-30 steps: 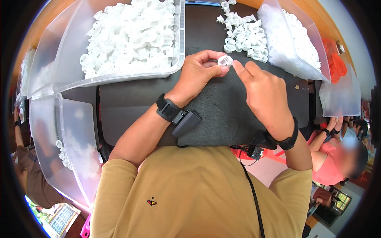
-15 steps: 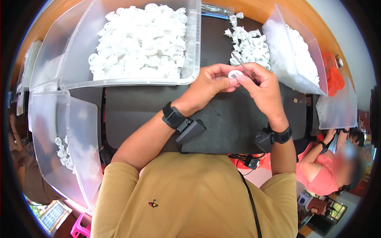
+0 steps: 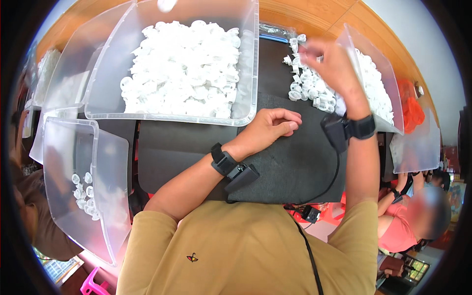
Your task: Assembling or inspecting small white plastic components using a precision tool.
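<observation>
Over the counter (image 3: 169, 164), two bare hands work apart. One, the left hand (image 3: 275, 129), has its fingers curled toward the thumb; I cannot tell whether they pinch anything. The other, the right hand (image 3: 327, 59), is blurred above one loose cluster of white plastic pieces (image 3: 307, 86), too many to count; its grip cannot be told. Three clear bins hold similar pieces: a large bin (image 3: 167, 118) heaped full, a right-hand bin (image 3: 350, 39), and a lower-left bin (image 3: 114, 196) with roughly a dozen. One blurred white object (image 3: 167, 5) shows at the top edge.
</observation>
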